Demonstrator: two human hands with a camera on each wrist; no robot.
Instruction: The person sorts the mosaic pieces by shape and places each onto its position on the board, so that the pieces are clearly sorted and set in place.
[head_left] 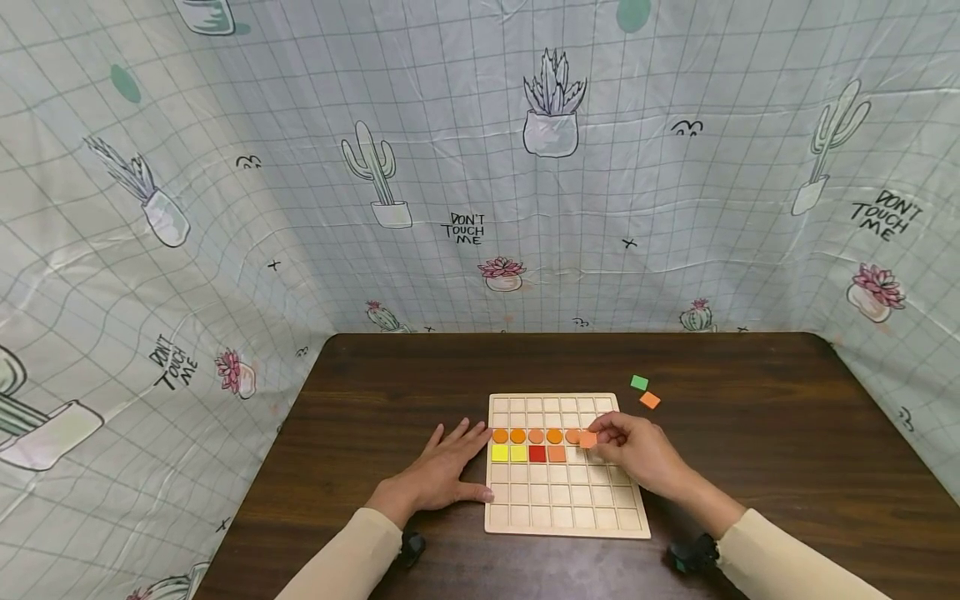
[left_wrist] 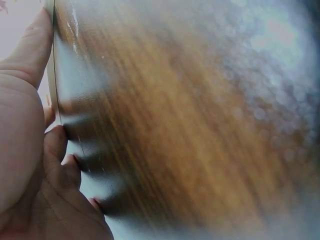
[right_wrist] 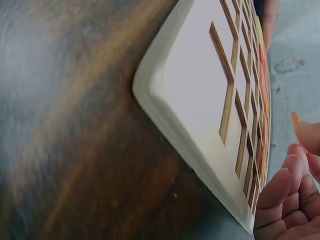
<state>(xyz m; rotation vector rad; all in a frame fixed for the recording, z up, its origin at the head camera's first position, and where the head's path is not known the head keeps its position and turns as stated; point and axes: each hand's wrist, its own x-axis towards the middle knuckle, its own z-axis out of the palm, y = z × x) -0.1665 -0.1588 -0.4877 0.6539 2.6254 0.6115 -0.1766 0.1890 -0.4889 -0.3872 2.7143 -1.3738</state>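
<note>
A light wooden board with a grid of square recesses lies on the table. One row holds several orange discs; the row below has two yellow square tiles, a red square tile and an orange one. Between thumb and fingers my right hand pinches an orange square tile over the right end of these rows; its edge also shows in the right wrist view. My left hand rests at the board's left edge, fingers spread, thumb touching the rim.
Beyond the board's upper right corner lie a green tile and an orange tile on the dark wooden table. A patterned cloth hangs behind and at both sides of the table.
</note>
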